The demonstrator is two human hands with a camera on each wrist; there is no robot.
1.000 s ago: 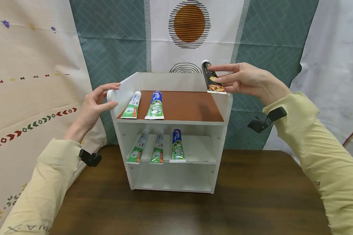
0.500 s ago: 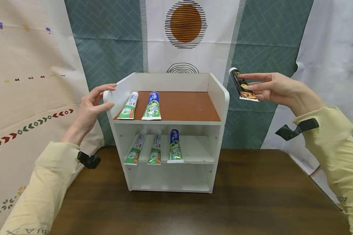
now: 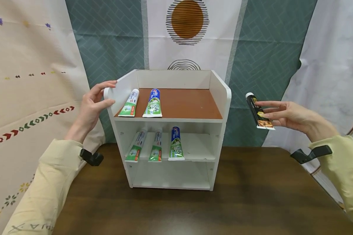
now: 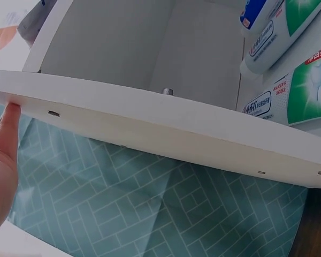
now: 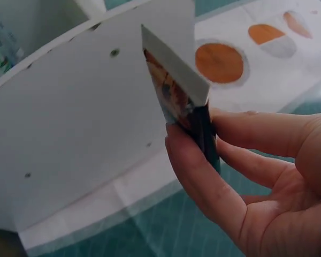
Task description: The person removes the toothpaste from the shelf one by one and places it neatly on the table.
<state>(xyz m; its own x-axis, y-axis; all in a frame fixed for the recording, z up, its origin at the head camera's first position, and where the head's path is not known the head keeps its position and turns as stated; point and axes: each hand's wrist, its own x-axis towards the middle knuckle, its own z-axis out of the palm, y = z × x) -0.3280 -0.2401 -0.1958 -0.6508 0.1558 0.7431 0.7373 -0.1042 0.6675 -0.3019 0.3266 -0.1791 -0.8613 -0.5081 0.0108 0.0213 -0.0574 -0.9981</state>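
Beside shelf [image 3: 191, 102], slanted tube [image 3: 254, 110], cap [image 3: 249, 95] leftward.

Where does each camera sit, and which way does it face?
Head: worn on the head, facing forward and down at the shelf; shows the left hand, right hand and sleeves.
Left wrist: on that wrist, facing the shelf's side panel and tubes inside; part of the left hand shows at the left edge.
Right wrist: on that wrist, facing the black tube pinched in the right hand, with the shelf's outer side beyond.
Shared: head and right wrist both show the black tube, right hand and shelf.
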